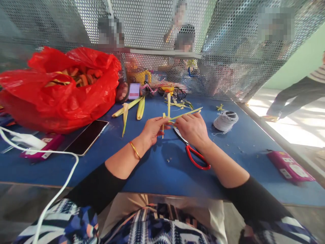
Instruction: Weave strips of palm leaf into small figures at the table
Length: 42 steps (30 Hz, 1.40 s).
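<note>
Between my two hands is a small piece made of pale yellow-green husk strips [169,105]. My left hand [154,128] pinches it where the strips cross. My right hand [191,128] is closed at the right of the crossing, on a longer green strip [189,114] that slants up past its fingers. Red-handled scissors [194,158] lie on the table under my right hand, blades partly hidden. Loose corn husk pieces [141,108] lie beyond my left hand. Right of my right hand stands a ball of white string [225,121].
A red plastic bag [101,96] of husk-like pieces fills the left. Near it lie a dark phone [87,137], a white cable [72,169] and a magenta packet [50,144]. Another magenta packet [289,166] sits right. Perforated metal panels [152,30] edge the blue table [149,176]; people are beyond.
</note>
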Motion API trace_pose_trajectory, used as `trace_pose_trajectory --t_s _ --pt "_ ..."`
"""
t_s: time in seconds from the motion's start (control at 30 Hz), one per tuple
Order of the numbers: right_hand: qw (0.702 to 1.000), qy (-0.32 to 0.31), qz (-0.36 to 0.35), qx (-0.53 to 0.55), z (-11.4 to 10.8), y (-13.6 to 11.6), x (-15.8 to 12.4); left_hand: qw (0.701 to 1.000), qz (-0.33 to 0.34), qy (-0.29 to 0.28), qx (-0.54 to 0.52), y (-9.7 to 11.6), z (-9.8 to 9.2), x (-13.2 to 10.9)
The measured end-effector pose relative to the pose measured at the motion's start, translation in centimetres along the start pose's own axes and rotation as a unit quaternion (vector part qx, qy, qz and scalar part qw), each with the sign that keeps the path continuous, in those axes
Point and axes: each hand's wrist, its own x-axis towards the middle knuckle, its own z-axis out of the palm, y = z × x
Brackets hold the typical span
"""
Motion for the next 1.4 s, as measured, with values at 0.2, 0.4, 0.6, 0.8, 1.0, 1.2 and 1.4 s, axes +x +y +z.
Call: trace_pose_trajectory --t_s 0.2,0.4,0.6,0.8,1.0,1.2,1.4 --pt "0.946 -0.079 0.194 0.249 0.9 -2.0 -0.4 0.997 0.050 0.048 0.033 -0.1 0.5 -0.3" --pt "0.739 0.051 0.412 0.530 2.3 -0.2 0.6 0.997 0.040 0.030 0.059 0.1 0.6 -0.6" --pt "0.746 0.220 0.303 0.551 1.5 -0.6 0.6 0.994 0.035 -0.006 0.108 0.0 0.8 -0.9" --pt "0.853 0.100 0.237 0.454 0.5 -0.7 0.4 0.992 0.041 0.015 0.120 -0.3 0.5 -0.4" --pt "0.913 -0.030 0.235 0.334 0.0 -0.2 0.4 0.992 0.037 0.001 0.119 -0.2 0.5 -0.2" --pt "0.897 -0.072 0.294 0.322 0.2 -0.3 0.4 0.987 0.051 0.006 0.151 -0.5 0.8 -0.4" --pt "0.925 -0.045 0.267 0.266 0.2 -0.7 0.3 0.979 0.049 0.001 0.197 -1.2 1.2 -0.6"
